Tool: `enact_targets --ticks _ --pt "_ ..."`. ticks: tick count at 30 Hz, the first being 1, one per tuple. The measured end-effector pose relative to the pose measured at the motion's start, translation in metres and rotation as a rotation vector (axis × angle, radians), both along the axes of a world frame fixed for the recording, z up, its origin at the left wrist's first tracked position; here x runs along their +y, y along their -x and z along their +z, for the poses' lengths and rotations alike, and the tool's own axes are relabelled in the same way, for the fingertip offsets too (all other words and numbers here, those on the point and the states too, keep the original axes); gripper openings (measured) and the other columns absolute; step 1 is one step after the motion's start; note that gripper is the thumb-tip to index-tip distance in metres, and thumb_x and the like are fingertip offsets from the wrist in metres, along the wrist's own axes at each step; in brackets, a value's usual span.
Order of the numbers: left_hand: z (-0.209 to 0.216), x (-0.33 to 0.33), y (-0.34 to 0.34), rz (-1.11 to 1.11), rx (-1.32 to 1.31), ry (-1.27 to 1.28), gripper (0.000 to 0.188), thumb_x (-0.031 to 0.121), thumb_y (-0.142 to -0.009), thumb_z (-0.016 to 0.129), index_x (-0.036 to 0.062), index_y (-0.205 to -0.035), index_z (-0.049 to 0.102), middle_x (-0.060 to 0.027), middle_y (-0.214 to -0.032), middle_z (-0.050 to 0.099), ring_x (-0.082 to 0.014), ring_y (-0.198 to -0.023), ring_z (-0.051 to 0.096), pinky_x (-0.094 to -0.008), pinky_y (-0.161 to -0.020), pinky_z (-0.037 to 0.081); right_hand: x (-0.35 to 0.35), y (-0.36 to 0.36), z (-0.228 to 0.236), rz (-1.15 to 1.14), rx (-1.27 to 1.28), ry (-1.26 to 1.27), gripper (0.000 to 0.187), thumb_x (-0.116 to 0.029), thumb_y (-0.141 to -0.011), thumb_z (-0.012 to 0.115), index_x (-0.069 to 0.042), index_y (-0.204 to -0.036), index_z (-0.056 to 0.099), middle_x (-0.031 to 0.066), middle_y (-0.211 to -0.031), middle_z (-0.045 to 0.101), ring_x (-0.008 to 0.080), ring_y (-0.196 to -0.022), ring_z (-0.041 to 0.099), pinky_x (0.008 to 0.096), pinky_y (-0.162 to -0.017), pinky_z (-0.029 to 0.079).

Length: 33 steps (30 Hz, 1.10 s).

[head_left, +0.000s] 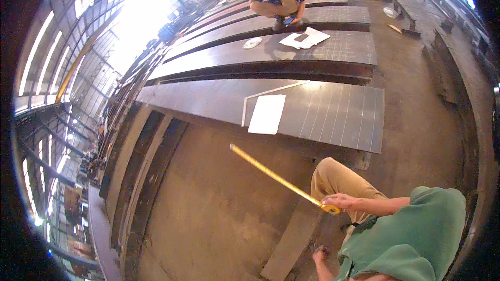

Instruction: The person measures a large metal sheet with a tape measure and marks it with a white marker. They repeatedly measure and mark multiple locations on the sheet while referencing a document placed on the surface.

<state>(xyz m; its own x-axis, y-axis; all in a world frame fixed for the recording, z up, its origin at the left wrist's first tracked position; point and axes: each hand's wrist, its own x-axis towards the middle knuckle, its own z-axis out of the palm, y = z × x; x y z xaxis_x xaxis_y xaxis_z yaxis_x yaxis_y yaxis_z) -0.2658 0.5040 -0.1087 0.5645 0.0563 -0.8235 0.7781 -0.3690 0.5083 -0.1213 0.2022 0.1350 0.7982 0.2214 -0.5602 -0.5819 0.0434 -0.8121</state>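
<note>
My right hand (337, 202) grips a yellow tape measure (331, 209) beside my bent knee. Its blade (276, 175) is drawn out, reaching up and left over the floor, with its end in the air short of the nearest steel beam (203, 101). Lower down, my left hand (320, 254) hangs near a flat steel piece; its fingers look curled, and whatever may be in them is hidden. A white sheet of paper (266, 114) lies on the nearest beam, against a thin metal carpenter's square (245, 108). Pale lines cross the beam's right part.
Beyond, a person (278, 0) crouches over the parallel beams, a phone in hand. Papers (305, 38) with a dark object on them and a white item (252, 43) lie there. Narrow steel beams (140, 177) stand at left; more steel (442, 67) lines the right aisle.
</note>
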Motion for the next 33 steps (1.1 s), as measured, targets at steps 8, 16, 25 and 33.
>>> enact_targets --ticks 8,16,25,33 --pt "0.001 0.01 -0.441 0.106 -0.436 0.245 0.047 0.044 -0.093 0.065 0.0054 -0.12 0.065 -0.0061 -0.107 0.066 -0.0241 -0.103 0.059 -0.0451 -0.087 0.047 -0.097 -0.127 -0.017 -0.679 -0.212 -0.178 0.042 -0.034 -0.096 0.055 -0.006 -0.127 0.06 0.008 -0.111 0.063 0.0192 -0.098 0.062 0.0356 -0.081 0.056" --pt "0.076 -0.106 -0.765 0.595 -0.092 0.312 0.04 0.034 -0.099 0.062 0.004 -0.125 0.059 -0.0131 -0.112 0.064 -0.0294 -0.104 0.057 -0.0585 -0.095 0.043 -0.164 -0.182 0.018 -1.263 0.117 -0.11 0.037 -0.036 -0.094 0.059 -0.007 -0.117 0.064 0.0045 -0.1 0.065 0.0168 -0.087 0.063 0.0342 -0.076 0.053" --pt "0.134 -0.188 -0.734 0.385 0.116 0.281 0.074 0.057 -0.092 0.06 0.0158 -0.149 0.039 -0.0094 -0.155 0.038 -0.0366 -0.136 0.039 -0.0676 -0.104 0.034 -0.164 -0.129 0.105 -1.445 0.344 -0.08 0.038 -0.038 -0.094 0.06 -0.006 -0.116 0.065 0.0044 -0.097 0.065 0.0148 -0.088 0.061 0.0334 -0.076 0.051" --pt "0.22 -0.229 -0.816 -0.048 -0.163 0.043 0.055 0.037 -0.09 0.066 0.0036 -0.131 0.052 -0.0095 -0.129 0.054 -0.028 -0.116 0.05 -0.0526 -0.091 0.042 -0.155 -0.104 0.162 -1.756 0.375 0.194 0.038 -0.039 -0.094 0.06 -0.007 -0.113 0.066 0.0008 -0.095 0.064 0.0122 -0.086 0.059 0.0293 -0.075 0.049"
